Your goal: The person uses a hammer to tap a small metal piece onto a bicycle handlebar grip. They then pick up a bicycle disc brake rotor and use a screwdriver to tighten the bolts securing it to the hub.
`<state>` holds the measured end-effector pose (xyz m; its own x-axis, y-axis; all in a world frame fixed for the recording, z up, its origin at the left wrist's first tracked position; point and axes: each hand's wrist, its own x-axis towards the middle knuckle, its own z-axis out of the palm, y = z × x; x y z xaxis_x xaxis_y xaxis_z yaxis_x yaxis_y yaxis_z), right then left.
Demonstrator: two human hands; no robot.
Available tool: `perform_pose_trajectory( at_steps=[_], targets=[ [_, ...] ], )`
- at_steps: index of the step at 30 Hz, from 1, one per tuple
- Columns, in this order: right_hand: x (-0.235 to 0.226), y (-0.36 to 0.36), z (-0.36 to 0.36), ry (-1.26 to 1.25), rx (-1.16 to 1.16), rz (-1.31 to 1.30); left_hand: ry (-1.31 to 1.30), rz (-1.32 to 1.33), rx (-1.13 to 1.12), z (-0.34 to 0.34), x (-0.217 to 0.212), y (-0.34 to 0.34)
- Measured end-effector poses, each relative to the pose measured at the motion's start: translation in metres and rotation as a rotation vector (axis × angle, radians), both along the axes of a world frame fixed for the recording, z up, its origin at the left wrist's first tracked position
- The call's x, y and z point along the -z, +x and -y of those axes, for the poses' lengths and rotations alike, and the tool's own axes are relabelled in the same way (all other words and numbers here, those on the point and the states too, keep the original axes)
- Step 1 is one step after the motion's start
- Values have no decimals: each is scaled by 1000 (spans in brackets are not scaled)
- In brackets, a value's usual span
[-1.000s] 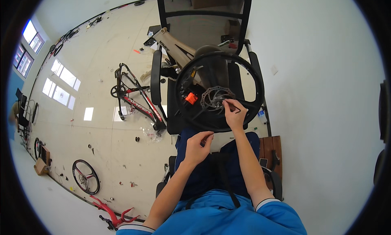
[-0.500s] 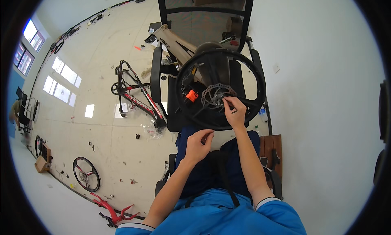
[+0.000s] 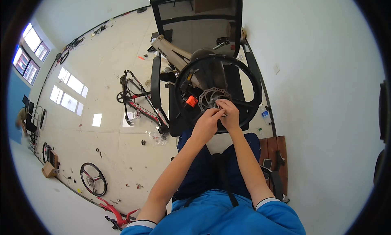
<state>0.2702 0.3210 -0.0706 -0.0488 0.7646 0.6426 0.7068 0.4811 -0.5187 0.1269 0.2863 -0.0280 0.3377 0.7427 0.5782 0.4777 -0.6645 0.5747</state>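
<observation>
A black spoked bicycle wheel (image 3: 257, 86) lies on an office chair in front of me, with a silver brake disc (image 3: 208, 94) round its hub. My right hand (image 3: 229, 114) is closed in a pinch at the hub, just below the disc's centre. Beside it, touching or nearly touching its fingertips, my left hand (image 3: 206, 124) is pinched too. Whatever small part the fingers hold is hidden. Left of the disc, a small orange object (image 3: 191, 101) shows between the spokes.
Behind the wheel, a beige bike frame (image 3: 173, 52) leans on the chair, whose armrest (image 3: 156, 82) stands left. A black-and-red frame (image 3: 140, 106) and another wheel (image 3: 93, 179) lie on the floor. A wooden surface (image 3: 279, 153) with a phone (image 3: 267, 164) is at right.
My left hand has moved up and right from the wheel's near rim to the hub, meeting my right hand there. The whole view has shifted slightly.
</observation>
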Motion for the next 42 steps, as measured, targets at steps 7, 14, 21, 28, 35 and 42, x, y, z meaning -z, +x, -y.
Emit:
perform_pose_trajectory(
  at_steps=[7,14,21,28,35,42],
  targets=[
    [6,-15,6,-141,120,-397,51,213,-123,-18,16,7],
    [11,-29,16,-664,43,-1672,-178,546,-399,-19,23,19],
    [6,-25,22,-920,-245,-1857,-188,554,-392,-11,28,19],
    [12,-24,18,-978,-274,-1960,28,391,-364,15,23,20],
    [14,-26,6,-975,-225,-1985,39,254,-321,4,21,15],
    [16,-27,10,-952,-241,-1983,55,236,-307,3,24,13]
  ],
)
